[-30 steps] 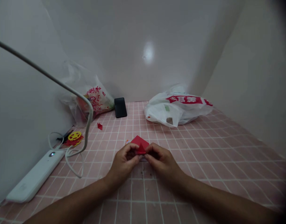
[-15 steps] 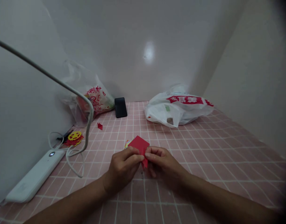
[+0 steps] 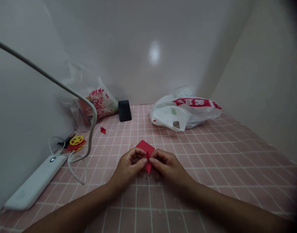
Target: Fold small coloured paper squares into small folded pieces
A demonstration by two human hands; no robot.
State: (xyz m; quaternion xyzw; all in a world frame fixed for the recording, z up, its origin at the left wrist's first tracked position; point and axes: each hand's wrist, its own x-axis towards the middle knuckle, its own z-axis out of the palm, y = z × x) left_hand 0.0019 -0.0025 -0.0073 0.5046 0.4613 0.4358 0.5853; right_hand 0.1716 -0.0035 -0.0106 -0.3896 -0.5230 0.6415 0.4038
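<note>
Between my hands is a small folded red paper piece (image 3: 148, 166), its pointed end toward me. My left hand (image 3: 130, 165) pinches its left side with thumb and forefinger. From the other side, my right hand (image 3: 169, 165) grips it in the same kind of pinch. Just beyond my fingertips lies a flat red paper sheet (image 3: 145, 145), partly covered by my hands. Something with a coloured print peeks out at that sheet's left edge. Farther off to the left sits another small folded red paper piece (image 3: 103, 130).
A black phone (image 3: 125, 110) lies at the back beside a clear plastic bag (image 3: 102, 103). A white plastic bag (image 3: 187, 111) rests at back right. On the left are a white power bank (image 3: 34, 184), yellow and red cut-outs (image 3: 76, 140) and a cable (image 3: 53, 79) hanging across the view.
My left fingers have shifted from over the folded paper to its left side, so more of it shows. The folded piece now points straighter toward me.
</note>
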